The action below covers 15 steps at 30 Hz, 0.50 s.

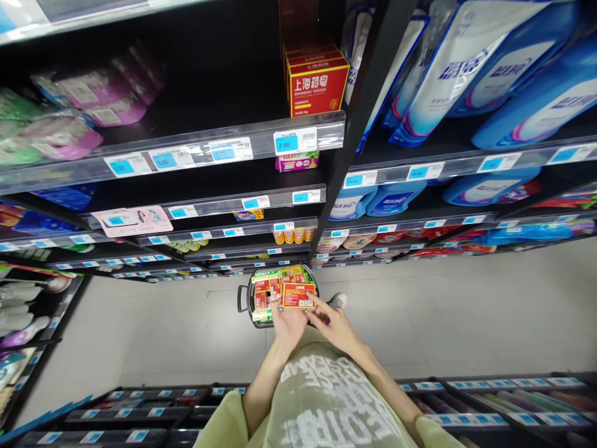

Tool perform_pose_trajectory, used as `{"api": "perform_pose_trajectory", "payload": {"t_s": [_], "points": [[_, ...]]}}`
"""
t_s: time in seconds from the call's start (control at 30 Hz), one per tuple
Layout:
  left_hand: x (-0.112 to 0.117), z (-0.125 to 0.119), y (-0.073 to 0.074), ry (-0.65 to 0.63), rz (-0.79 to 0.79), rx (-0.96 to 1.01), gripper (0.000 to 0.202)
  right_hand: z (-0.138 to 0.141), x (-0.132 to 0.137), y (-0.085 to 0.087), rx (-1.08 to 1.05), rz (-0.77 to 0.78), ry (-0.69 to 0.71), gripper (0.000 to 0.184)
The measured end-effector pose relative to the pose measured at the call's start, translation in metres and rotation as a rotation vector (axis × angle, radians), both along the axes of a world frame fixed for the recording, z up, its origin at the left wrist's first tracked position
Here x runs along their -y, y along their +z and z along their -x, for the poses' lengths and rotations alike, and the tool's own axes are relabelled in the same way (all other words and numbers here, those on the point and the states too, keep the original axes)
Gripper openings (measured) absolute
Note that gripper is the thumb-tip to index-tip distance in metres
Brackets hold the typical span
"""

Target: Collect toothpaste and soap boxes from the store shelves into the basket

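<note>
A red soap box (293,295) with yellow edges is held in front of me, its printed face up. My left hand (288,325) grips it from the left and below, with part of the fingers hidden. At its right end, my right hand (336,328) is closed on the box, a finger lying on the printed face. Under both hands stands a dark shopping basket (252,314) holding several similar red boxes and some green and yellow packs. More soap boxes (317,84) of the same red kind are stacked on the shelf above.
Black shelves with a price-tag rail (186,155) run across in front. Blue detergent bottles (536,93) fill the right bay; pink and green packs (60,134) lie on the left. A shoe (340,300) shows beside the basket on the grey floor (448,305). More shelving (163,410) stands behind me.
</note>
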<state>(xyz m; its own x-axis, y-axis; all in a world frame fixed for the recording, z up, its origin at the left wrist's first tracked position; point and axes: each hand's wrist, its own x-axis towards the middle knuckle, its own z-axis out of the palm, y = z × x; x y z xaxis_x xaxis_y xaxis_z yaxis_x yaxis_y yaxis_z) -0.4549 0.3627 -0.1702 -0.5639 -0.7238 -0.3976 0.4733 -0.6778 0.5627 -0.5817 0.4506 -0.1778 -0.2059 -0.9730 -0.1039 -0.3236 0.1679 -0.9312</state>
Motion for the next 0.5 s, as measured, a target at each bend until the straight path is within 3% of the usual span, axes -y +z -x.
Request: {"api": "perform_pose_trajectory", "payload": {"t_s": [0.1,0.2,0.3,0.4,0.5], "points": [[-0.002,0.000,-0.001,0.119,-0.062,-0.096,0.051,0.001,0.001,0.000,0.033,-0.022,0.001,0.060],[-0.004,0.000,-0.005,0.134,0.086,0.020,0.055,0.003,0.002,0.003,0.148,-0.048,0.028,0.062],[-0.005,-0.001,-0.009,0.105,0.525,0.327,0.062,0.003,0.003,0.004,0.324,-0.045,0.015,0.058],[-0.007,0.001,-0.005,0.107,1.013,0.689,0.069,-0.001,0.004,-0.004,0.492,-0.037,-0.135,0.053],[-0.012,0.006,0.003,0.075,1.244,0.893,0.085,-0.005,0.007,-0.015,0.701,-0.039,-0.352,0.056]]}}
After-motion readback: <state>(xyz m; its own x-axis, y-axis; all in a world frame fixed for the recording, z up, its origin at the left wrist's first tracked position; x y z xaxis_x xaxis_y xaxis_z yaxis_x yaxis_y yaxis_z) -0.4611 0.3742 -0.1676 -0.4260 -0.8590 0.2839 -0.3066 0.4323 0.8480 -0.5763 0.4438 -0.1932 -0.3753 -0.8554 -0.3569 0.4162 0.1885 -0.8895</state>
